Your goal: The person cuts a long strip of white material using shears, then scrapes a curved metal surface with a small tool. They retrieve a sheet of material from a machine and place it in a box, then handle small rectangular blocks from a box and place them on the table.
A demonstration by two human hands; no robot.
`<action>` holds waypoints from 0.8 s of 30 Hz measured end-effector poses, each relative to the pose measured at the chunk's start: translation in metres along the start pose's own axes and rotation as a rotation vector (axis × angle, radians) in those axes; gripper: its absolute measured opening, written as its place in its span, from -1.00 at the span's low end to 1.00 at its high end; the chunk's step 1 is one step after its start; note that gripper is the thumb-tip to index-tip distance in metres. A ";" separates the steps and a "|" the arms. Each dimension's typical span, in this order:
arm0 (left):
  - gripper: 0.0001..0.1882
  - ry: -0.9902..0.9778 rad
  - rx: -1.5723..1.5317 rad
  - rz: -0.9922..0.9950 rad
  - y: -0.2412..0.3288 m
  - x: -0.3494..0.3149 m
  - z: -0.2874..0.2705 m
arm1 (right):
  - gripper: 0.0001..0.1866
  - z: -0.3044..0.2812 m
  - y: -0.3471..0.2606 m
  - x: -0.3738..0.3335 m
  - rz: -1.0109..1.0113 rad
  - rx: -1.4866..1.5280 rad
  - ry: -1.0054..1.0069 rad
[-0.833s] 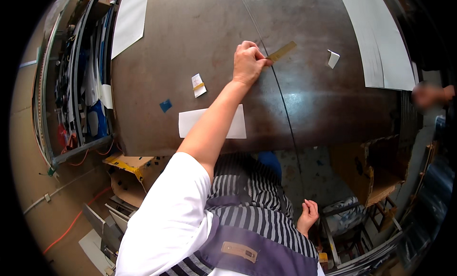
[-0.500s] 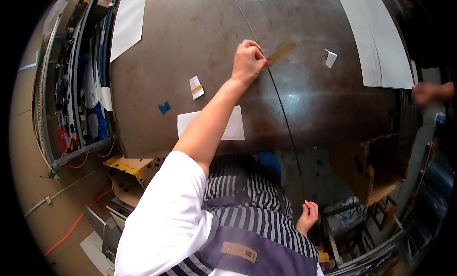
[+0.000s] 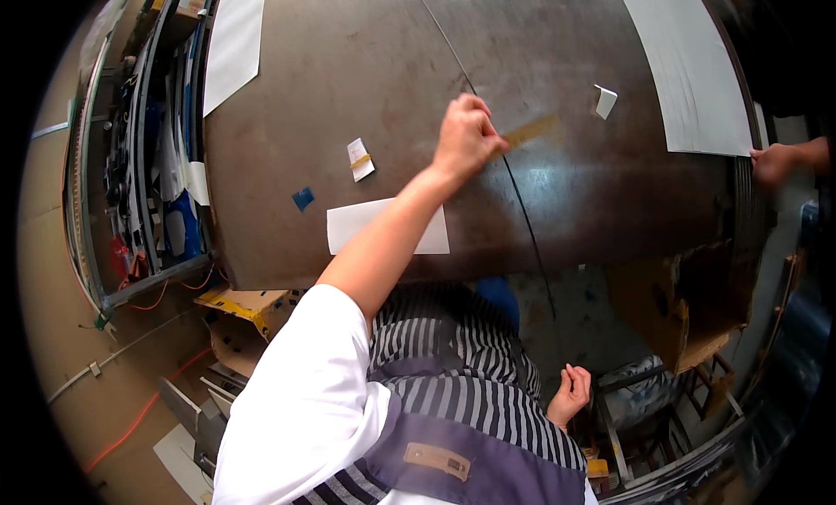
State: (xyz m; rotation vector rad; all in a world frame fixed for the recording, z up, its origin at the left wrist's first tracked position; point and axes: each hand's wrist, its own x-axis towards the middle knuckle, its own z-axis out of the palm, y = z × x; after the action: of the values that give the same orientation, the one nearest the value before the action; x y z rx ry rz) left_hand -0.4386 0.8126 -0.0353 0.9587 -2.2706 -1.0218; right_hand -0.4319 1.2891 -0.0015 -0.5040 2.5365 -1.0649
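My left hand (image 3: 471, 139) is reached out over the brown tabletop (image 3: 557, 35), its fingers pinched on a yellowish-brown flat strip (image 3: 532, 132) that is blurred. The strip points out to the right. A thin black cord (image 3: 526, 212) runs from the far side of the table, passes behind this hand and goes down over the near edge; whether the fingers touch it I cannot tell. My right hand (image 3: 569, 395) hangs low beside the striped apron (image 3: 470, 340), fingers loosely curled and apart, with nothing visible in it. Below my left forearm lies a white sheet (image 3: 350, 227), partly covered.
A small white packet with a yellow band (image 3: 360, 161) and a blue scrap (image 3: 302, 198) lie left. A folded white piece (image 3: 605, 102) lies right. Another person's hand (image 3: 781, 165) touches a large white sheet (image 3: 697, 78). A crammed rack (image 3: 152, 148) borders the left side.
My left hand, with the strip, has moved nearer to me and slightly right along the black cord. The other person's hand now meets the large sheet's corner. My right hand has barely moved.
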 end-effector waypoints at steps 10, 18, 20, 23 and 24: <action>-0.77 0.023 0.154 -0.042 0.007 -0.021 0.006 | -0.88 0.000 0.005 0.000 0.019 0.034 0.029; -0.75 -0.013 0.198 -0.158 0.017 -0.031 0.016 | -0.90 0.002 0.005 0.002 0.043 0.052 0.039; -0.78 0.023 0.182 -0.148 0.022 -0.038 0.017 | -0.91 0.001 0.003 0.004 0.061 0.051 0.031; -0.80 0.175 0.213 -0.187 -0.004 0.007 -0.005 | -0.91 -0.002 0.005 0.002 0.051 0.026 0.026; -0.80 0.169 0.210 -0.219 -0.009 0.019 -0.010 | -0.91 -0.001 0.005 0.003 0.040 0.022 0.026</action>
State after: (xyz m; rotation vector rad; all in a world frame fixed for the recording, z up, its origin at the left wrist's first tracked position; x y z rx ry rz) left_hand -0.4407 0.7899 -0.0343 1.3527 -2.1976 -0.7635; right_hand -0.4354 1.2916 -0.0053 -0.4342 2.5435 -1.0899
